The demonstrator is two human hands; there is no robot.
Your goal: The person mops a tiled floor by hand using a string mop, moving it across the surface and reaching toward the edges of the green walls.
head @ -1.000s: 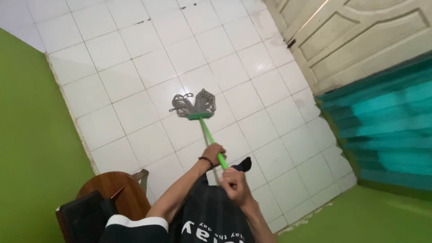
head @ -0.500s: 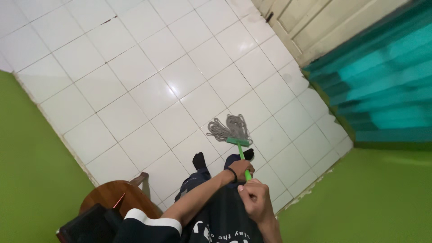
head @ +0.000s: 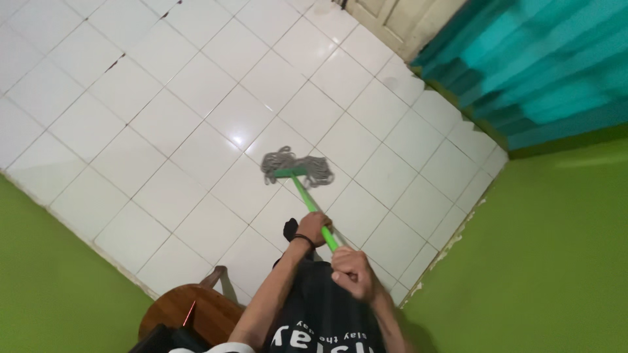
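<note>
A mop with a green handle (head: pixel 307 199) and a grey string head (head: pixel 296 167) rests on the white tiled floor (head: pixel 196 131) in front of me. My left hand (head: pixel 314 227), with a dark band at the wrist, grips the handle lower down. Closer to my body, my right hand (head: pixel 351 271) is closed around the handle's upper part. The mop head lies flat on a tile, spread to both sides of its green clamp.
Green walls stand at the left (head: pixel 52 281) and right (head: pixel 549 261). A teal curtain (head: pixel 536 65) hangs at the upper right beside a pale door (head: pixel 392 19). A round brown wooden stool (head: pixel 190 317) with a dark bag sits at my lower left.
The mop head has slid across the tiles, first toward the right wall, then back toward the middle of the floor. Both hands stay on the handle; my view has shifted.
</note>
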